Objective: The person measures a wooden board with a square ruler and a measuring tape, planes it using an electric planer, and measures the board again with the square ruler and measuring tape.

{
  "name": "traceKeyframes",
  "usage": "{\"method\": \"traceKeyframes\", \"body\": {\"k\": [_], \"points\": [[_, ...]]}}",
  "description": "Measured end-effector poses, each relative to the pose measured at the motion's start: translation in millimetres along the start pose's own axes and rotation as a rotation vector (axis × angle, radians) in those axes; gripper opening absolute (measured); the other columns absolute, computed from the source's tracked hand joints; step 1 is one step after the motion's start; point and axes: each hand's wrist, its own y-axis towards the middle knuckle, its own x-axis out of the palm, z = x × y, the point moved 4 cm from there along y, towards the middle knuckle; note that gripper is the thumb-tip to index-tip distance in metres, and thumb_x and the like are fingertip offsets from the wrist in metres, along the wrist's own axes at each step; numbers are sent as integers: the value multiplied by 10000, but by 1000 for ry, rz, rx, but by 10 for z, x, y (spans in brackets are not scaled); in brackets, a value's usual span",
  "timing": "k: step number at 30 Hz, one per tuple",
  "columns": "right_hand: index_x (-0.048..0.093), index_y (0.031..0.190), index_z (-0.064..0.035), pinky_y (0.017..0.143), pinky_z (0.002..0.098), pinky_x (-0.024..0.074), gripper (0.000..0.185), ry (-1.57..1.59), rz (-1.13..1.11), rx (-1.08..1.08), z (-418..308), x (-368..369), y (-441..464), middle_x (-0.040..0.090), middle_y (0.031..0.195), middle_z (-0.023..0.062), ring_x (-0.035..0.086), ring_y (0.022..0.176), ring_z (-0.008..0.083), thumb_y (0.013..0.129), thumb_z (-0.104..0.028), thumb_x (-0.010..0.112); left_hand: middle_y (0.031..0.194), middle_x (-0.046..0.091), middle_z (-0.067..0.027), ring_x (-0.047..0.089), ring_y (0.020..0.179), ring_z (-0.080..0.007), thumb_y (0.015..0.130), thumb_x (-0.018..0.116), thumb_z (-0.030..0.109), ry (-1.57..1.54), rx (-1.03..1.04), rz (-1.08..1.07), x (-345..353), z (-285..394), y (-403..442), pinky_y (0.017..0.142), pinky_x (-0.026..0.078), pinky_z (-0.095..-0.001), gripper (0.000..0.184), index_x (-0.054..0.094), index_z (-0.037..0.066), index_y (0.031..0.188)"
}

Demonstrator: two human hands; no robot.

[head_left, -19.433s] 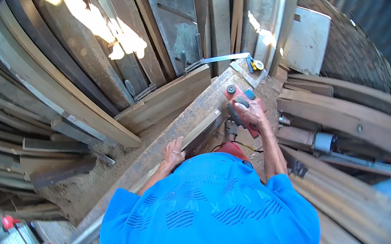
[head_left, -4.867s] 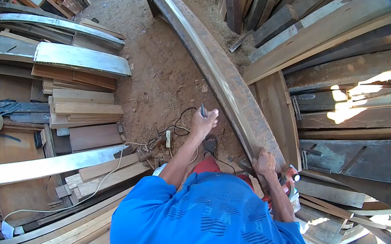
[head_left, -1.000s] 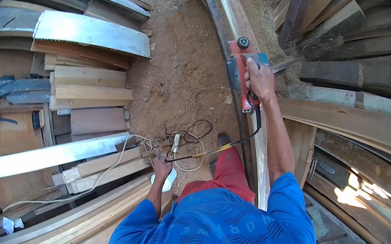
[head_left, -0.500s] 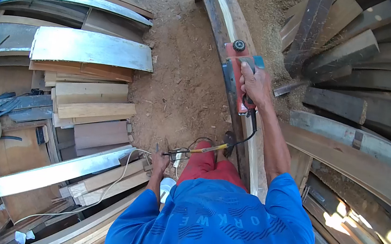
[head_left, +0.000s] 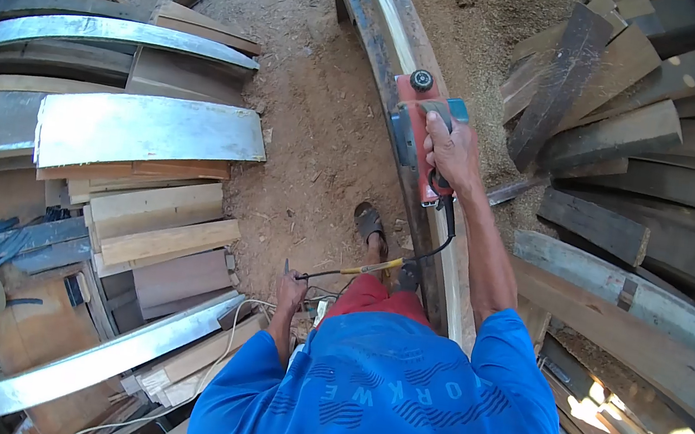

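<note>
My right hand (head_left: 454, 152) is wrapped round the handle of a red electric planer (head_left: 412, 173) with a black front knob. The planer sits on a long, narrow pale board (head_left: 394, 19) that lies along a dark wooden bench (head_left: 364, 22). From the planer's rear a black power cord (head_left: 442, 245) loops back across my legs, with a yellow-wrapped stretch (head_left: 372, 267). Low on the left, my left hand (head_left: 291, 291) is closed on this cord. A thin dark piece sticks up by its fingers, too small to name.
Stacked boards (head_left: 163, 215) line the left side, with a whitish panel (head_left: 152, 134) on top. More planks (head_left: 601, 224) are piled on the right beside sawdust (head_left: 470, 22). A pale cable (head_left: 214, 362) runs over the lower-left wood. My sandalled foot (head_left: 370, 223) stands on the dirt floor.
One foot has stepped forward onto the dirt beside the bench. My left hand has shifted slightly, drawing the cord straighter. The planer stays in my right hand at about the same place in view.
</note>
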Motion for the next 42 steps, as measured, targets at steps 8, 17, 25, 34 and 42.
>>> {"method": "traceKeyframes", "body": {"k": [8,17,25,34,42], "points": [[661,925,-41,489,251,440,460,78,28,-10,-369,245,865,593,676,-16,554,538,70,1008,-486,580,762,660,-263,669,785,-407,781,676,171,57,119,42,-174,96,1002,737,512,-489,166,733,26,838],[675,988,-39,491,241,435,455,45,63,4,-682,441,1621,575,688,-28,543,544,64,1024,-478,561,870,662,-280,659,875,-428,812,675,211,-15,-67,-90,-706,530,1542,793,515,-503,189,738,49,886],[691,997,-56,545,297,485,592,8,40,-17,-1010,573,2472,615,692,12,606,590,113,979,-626,534,895,668,-283,657,893,-437,829,673,253,-51,-132,-23,-1031,873,2356,793,513,-512,210,732,55,868],[662,956,-39,518,308,482,619,38,6,-33,-1413,725,3618,603,696,11,590,568,109,972,-646,537,911,651,-296,630,894,-450,793,622,167,9,-26,70,-1433,1574,3449,794,492,-522,178,717,29,852],[689,928,-36,506,312,480,603,22,2,-65,-1777,893,4443,613,666,7,593,551,114,977,-622,555,753,637,-286,636,774,-445,743,627,140,5,84,160,-1631,2068,4039,717,491,-510,176,712,-3,801]]}}
